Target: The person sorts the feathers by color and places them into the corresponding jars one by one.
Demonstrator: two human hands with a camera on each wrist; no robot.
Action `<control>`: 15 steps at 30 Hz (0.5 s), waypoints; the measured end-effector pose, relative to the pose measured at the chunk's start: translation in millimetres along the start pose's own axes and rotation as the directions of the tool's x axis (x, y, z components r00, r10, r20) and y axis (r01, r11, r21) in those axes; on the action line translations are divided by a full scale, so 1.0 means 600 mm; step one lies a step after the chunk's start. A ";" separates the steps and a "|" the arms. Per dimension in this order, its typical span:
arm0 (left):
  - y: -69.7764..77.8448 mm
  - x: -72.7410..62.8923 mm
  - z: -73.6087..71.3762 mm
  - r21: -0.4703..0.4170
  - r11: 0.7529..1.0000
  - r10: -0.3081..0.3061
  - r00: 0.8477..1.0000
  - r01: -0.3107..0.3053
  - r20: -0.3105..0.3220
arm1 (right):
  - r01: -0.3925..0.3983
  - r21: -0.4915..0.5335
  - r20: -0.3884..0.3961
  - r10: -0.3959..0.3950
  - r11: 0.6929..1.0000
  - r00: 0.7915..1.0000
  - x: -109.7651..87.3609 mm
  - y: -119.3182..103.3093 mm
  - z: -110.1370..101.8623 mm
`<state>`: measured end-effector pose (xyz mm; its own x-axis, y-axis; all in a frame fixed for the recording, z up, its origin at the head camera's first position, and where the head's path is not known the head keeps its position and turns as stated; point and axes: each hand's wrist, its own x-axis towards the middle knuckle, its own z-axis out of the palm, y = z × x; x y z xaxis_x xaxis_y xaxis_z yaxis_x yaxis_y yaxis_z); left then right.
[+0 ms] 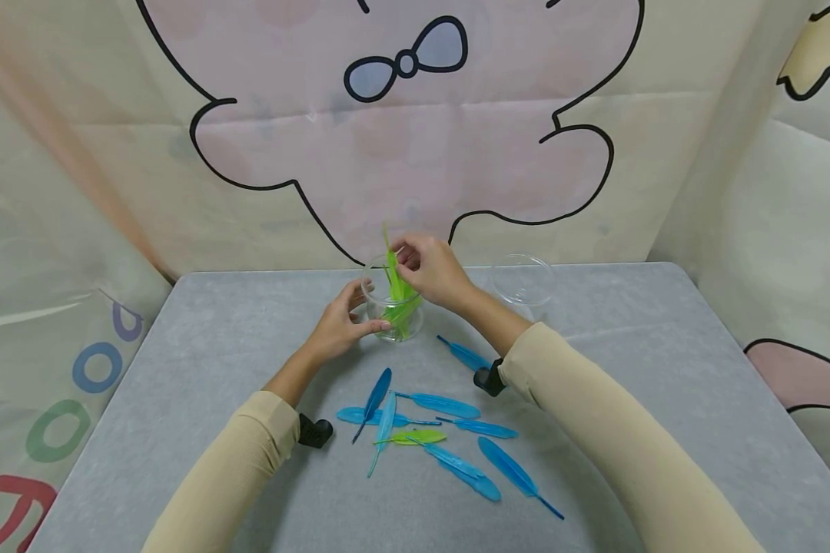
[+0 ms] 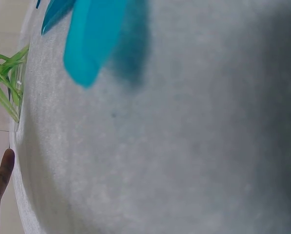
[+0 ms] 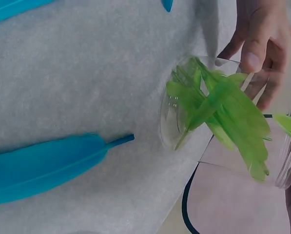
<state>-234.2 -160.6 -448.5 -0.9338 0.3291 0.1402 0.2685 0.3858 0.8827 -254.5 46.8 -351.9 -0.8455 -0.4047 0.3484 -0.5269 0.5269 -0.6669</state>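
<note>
A clear plastic jar (image 1: 415, 322) stands near the table's far edge with several green feathers (image 3: 223, 107) inside it. My left hand (image 1: 343, 321) holds the jar from its left side, thumb at the front and fingers round the back; the right wrist view shows these fingers (image 3: 264, 53) against the wall. Over the mouth of the jar, my right hand (image 1: 434, 269) pinches a green feather (image 1: 391, 261), its tip pointing up above the rim. Only the fingertips of that hand show at the edge of the right wrist view.
Several blue feathers (image 1: 512, 466) lie scattered across the middle of the grey table (image 1: 200, 361), with one green feather (image 1: 418, 437) among them. Another clear jar (image 1: 523, 283) stands to the right at the far edge. A printed cloth (image 1: 387, 169) hangs behind the table.
</note>
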 end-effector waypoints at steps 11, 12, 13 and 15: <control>0.005 -0.006 0.002 -0.010 1.000 -0.011 1.000 0.011 0.006 | 0.020 -0.026 0.070 -0.019 0.999 0.997 -0.009 -0.006 0.007; 0.005 -0.007 0.002 -0.013 1.000 -0.011 1.000 0.011 0.009 | 0.025 -0.024 0.071 -0.023 0.999 0.997 -0.010 -0.006 0.006; 0.005 -0.007 0.002 -0.015 1.000 -0.012 1.000 0.012 0.010 | 0.028 -0.022 0.072 -0.027 0.999 0.997 -0.011 -0.006 0.006; 0.005 -0.007 0.003 -0.015 1.000 -0.013 1.000 0.013 0.011 | 0.032 -0.021 0.070 -0.031 0.999 0.997 -0.012 -0.006 0.004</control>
<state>-229.0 -159.5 -447.3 -0.9346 0.3336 0.1235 0.2525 0.3775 0.8909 -246.1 46.1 -353.8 -0.8208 -0.4718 0.3220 -0.5558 0.5294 -0.6410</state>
